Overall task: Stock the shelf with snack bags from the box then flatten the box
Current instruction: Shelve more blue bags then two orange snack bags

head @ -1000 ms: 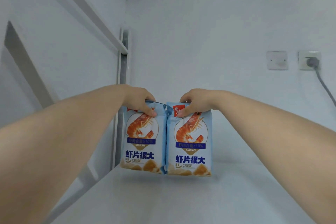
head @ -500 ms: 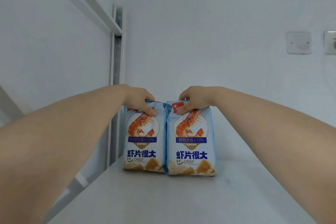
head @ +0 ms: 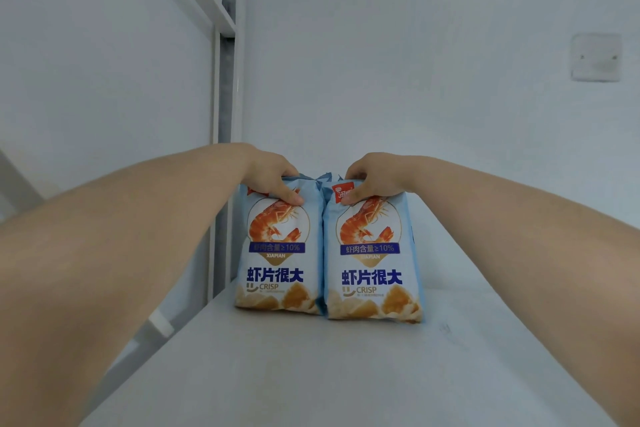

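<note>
My left hand (head: 273, 180) is clamped on the top seam of the left snack bag (head: 277, 253), with the thumb on the printed front and the fingers curled over the seal to the back. My right hand (head: 372, 180) pinches the top of the right snack bag (head: 372, 260) the same way. I judge that this top grip steadies each soft, air-filled pack while its bottom edge settles.

Both bags stand upright on the white shelf (head: 311, 367), fronts facing me and side edges touching. Something blue shows behind their tops; I cannot tell what it is. The pair sits at the left end of the shelf, near the upright post (head: 225, 114) and close to the wall (head: 415, 62), which leaves the shelf to the right free for more stock. A wall plate (head: 595, 57) sits well apart, up on the right.

The box is out of view and, as I judge it, not yet flattened.
</note>
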